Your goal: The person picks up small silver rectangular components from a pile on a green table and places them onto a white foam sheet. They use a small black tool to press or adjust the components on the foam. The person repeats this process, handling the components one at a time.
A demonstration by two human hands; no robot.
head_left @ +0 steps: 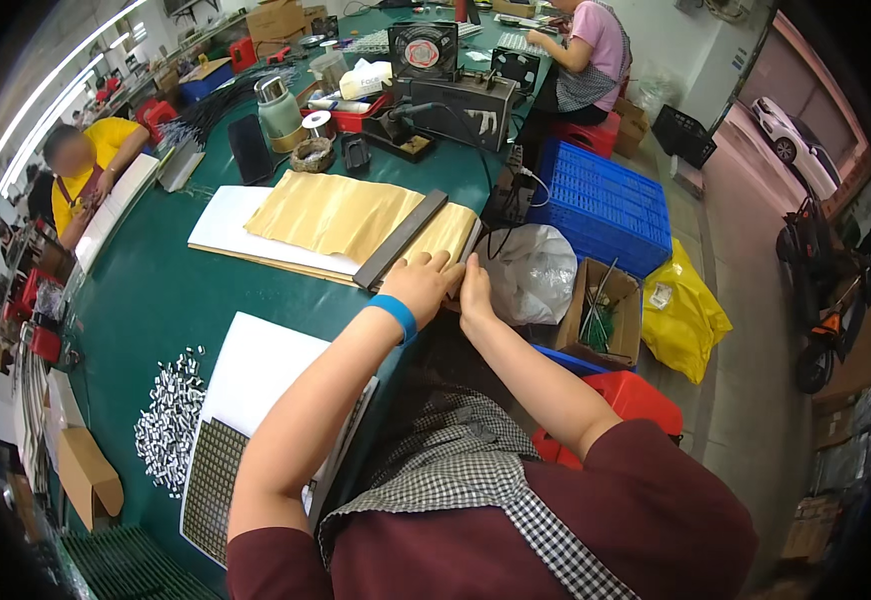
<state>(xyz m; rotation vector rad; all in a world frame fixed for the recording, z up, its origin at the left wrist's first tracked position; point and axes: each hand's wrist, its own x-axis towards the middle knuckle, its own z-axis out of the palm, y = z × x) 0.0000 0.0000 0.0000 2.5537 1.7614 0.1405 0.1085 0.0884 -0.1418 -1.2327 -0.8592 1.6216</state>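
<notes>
Resting position: both hands sit at the near edge of the green tabletop (156, 300), beside the dark flat bar (401, 240).
Left hand: the left hand (423, 285) lies palm down with fingers spread flat, touching the near end of the dark flat bar and the gold sheet under it; its grip is wide and flat, closed on nothing. A blue wristband (394, 315) circles the wrist.
Right hand: the right hand (476, 295) stands just beside the left, at the tabletop's edge near the bar's lower end; fingers point up toward the gold sheet's corner. Whether its grip pinches the sheet cannot be told.
Dark flat bar: it lies slantwise across the gold sheets (346, 215), its far end pointing away from the person.
Gold sheets: spread on a white board (226, 225), under and to the left of the bar.
Left of the bar, nearer the person: a second white board (261, 365) with a gridded tray (211, 485) under its near end, and a heap of small silver parts (171, 410) beside it.
Right of the bar, off the tabletop: a clear plastic bag (531, 270), a blue crate (601, 205), a cardboard box (606, 315), a yellow bag (686, 310).
Beyond the bar: a small fan (423, 50) and a metal flask (278, 108).
Others: a person in yellow (86, 160) at the far left, a person in pink (591, 45) at the far end.
</notes>
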